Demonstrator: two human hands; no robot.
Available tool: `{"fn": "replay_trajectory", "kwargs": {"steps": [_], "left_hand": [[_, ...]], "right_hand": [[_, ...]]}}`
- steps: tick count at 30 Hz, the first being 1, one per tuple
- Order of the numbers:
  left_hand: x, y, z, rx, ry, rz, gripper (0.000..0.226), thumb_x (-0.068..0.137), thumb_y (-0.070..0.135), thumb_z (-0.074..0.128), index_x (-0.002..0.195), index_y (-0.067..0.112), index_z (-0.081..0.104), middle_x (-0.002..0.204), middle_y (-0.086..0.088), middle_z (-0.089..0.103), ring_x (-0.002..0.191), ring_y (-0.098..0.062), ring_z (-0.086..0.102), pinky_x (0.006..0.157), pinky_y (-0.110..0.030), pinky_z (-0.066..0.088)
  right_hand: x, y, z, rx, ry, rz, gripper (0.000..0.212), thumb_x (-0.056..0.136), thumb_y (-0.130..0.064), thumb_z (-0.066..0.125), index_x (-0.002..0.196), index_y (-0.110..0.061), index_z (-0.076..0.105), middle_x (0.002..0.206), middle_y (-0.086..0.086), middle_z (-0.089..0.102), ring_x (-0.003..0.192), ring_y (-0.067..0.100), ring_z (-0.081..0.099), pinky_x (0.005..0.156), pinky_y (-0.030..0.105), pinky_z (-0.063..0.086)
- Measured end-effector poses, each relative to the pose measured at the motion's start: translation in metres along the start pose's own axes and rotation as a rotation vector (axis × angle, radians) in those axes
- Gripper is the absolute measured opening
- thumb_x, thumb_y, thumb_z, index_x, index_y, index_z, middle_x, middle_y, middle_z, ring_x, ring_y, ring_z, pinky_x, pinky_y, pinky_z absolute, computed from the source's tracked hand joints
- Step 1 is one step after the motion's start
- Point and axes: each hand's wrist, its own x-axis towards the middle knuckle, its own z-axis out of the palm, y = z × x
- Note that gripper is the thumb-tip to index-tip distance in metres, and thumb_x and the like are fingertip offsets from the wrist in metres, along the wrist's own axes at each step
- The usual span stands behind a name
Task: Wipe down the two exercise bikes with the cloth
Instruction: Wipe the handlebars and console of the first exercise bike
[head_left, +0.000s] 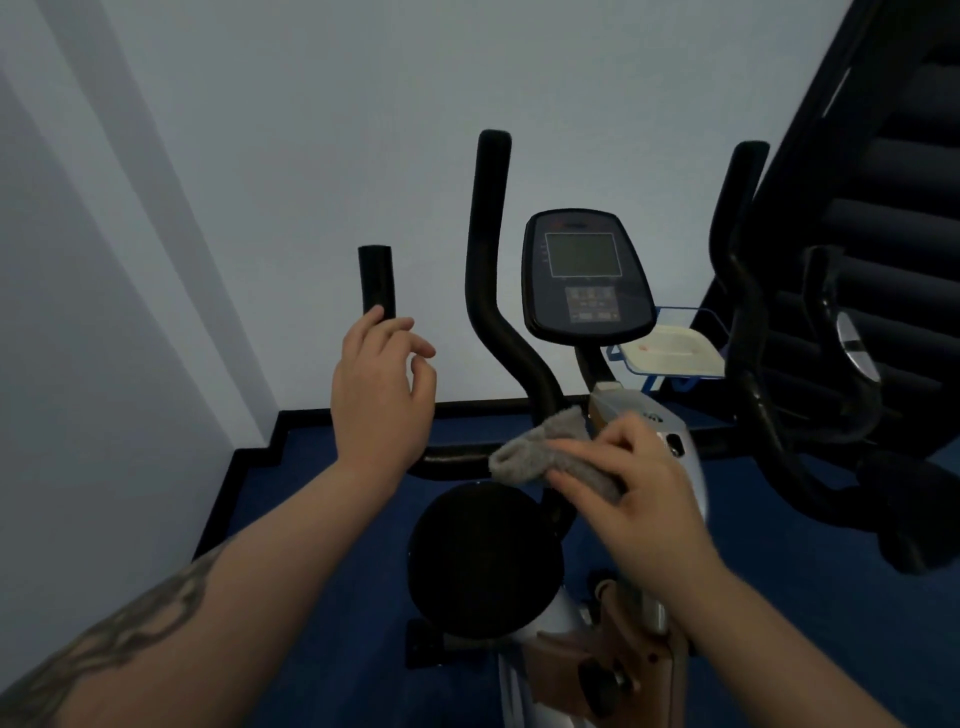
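No writing on the console (587, 275) is legible. The right hand (628, 483) grips the grey cloth (540, 452) with curled fingers against the near exercise bike (644, 415) handlebar. The left hand (382, 395) hovers loosely curled, holding nothing, beside the left handle (376, 280).

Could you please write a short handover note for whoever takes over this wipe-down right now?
Left hand: loose, holding nothing, just below the handlebar's left grip.
Right hand: holds the grey cloth against the handlebar by the near bike's stem.
Second bike: to the right.
Done: cannot tell what is already wiped.
Left: console, seat, then the second bike.
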Motion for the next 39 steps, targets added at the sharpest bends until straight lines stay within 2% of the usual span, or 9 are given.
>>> {"fn": "replay_trajectory", "kwargs": {"steps": [5,9,13,18,22,25,29,35,39], "left_hand": [[0.000,-0.001,0.000,-0.049,0.016,-0.029,0.015,0.093,0.007,0.052,0.094,0.012,0.067,0.121,-0.005,0.064,0.137,-0.019,0.039,0.107,-0.033,0.034],[-0.001,-0.001,0.001,-0.075,0.022,-0.044,0.016,0.094,0.007,0.052,0.094,0.012,0.067,0.121,-0.004,0.064,0.137,-0.018,0.039,0.108,-0.031,0.033],[0.000,-0.002,0.001,-0.086,0.035,-0.052,0.017,0.094,0.007,0.051,0.093,0.013,0.067,0.119,-0.002,0.065,0.136,-0.016,0.040,0.104,-0.026,0.031],[0.000,-0.003,0.000,-0.072,0.013,-0.052,0.018,0.095,0.008,0.049,0.093,0.012,0.067,0.121,-0.003,0.065,0.137,-0.016,0.038,0.102,-0.026,0.032],[0.000,-0.003,0.001,-0.066,0.004,-0.056,0.018,0.095,0.010,0.049,0.094,0.014,0.067,0.123,0.000,0.063,0.138,-0.013,0.035,0.100,-0.022,0.029],[-0.001,-0.003,0.001,-0.080,0.013,-0.062,0.018,0.095,0.010,0.049,0.093,0.015,0.066,0.123,0.001,0.063,0.138,-0.012,0.035,0.101,-0.024,0.029],[-0.001,-0.002,0.000,-0.091,0.021,-0.060,0.018,0.094,0.009,0.049,0.092,0.013,0.066,0.121,0.000,0.064,0.138,-0.014,0.037,0.100,-0.024,0.031],[-0.003,-0.001,-0.001,-0.067,-0.019,-0.063,0.018,0.094,0.010,0.049,0.091,0.013,0.066,0.124,-0.001,0.063,0.139,-0.014,0.034,0.101,-0.021,0.028],[-0.001,-0.002,0.000,-0.068,-0.001,-0.069,0.018,0.093,0.008,0.050,0.090,0.014,0.067,0.122,0.000,0.063,0.139,-0.013,0.035,0.100,-0.024,0.030]], "right_hand": [[0.057,-0.017,0.016,-0.314,-0.269,-0.272,0.019,0.081,-0.029,0.075,0.099,-0.024,0.076,0.100,-0.004,0.062,0.107,0.020,0.048,0.095,0.034,0.031],[0.064,-0.003,-0.002,-0.312,-0.565,-0.420,0.027,0.086,-0.034,0.063,0.111,-0.029,0.072,0.113,-0.013,0.066,0.124,0.003,0.048,0.121,0.038,0.005],[0.069,-0.005,-0.005,-0.334,-0.614,-0.434,0.028,0.086,-0.032,0.063,0.112,-0.030,0.071,0.117,-0.016,0.066,0.114,-0.001,0.056,0.121,0.033,0.009],[0.075,-0.030,0.025,-0.256,-0.555,-0.289,0.030,0.087,-0.036,0.069,0.116,-0.031,0.070,0.113,-0.014,0.069,0.105,0.007,0.061,0.095,0.031,0.046],[0.078,-0.021,0.008,-0.386,-0.648,-0.340,0.034,0.086,-0.041,0.067,0.120,-0.035,0.066,0.115,-0.018,0.068,0.108,0.003,0.060,0.108,0.029,0.034],[0.071,-0.019,0.006,-0.409,-0.569,-0.322,0.032,0.085,-0.040,0.069,0.116,-0.032,0.069,0.113,-0.015,0.070,0.109,0.004,0.060,0.112,0.021,0.020],[0.076,-0.039,0.035,-0.329,-0.527,-0.232,0.028,0.087,-0.044,0.065,0.113,-0.035,0.070,0.101,-0.009,0.073,0.097,0.011,0.064,0.092,0.032,0.048],[0.089,-0.036,0.016,-0.478,-0.750,-0.256,0.037,0.085,-0.053,0.064,0.119,-0.040,0.065,0.102,-0.013,0.070,0.093,0.009,0.062,0.084,0.033,0.049],[0.095,-0.038,0.008,-0.627,-0.754,-0.314,0.037,0.085,-0.057,0.060,0.118,-0.041,0.064,0.100,-0.013,0.070,0.091,0.010,0.063,0.078,0.030,0.049]]}}
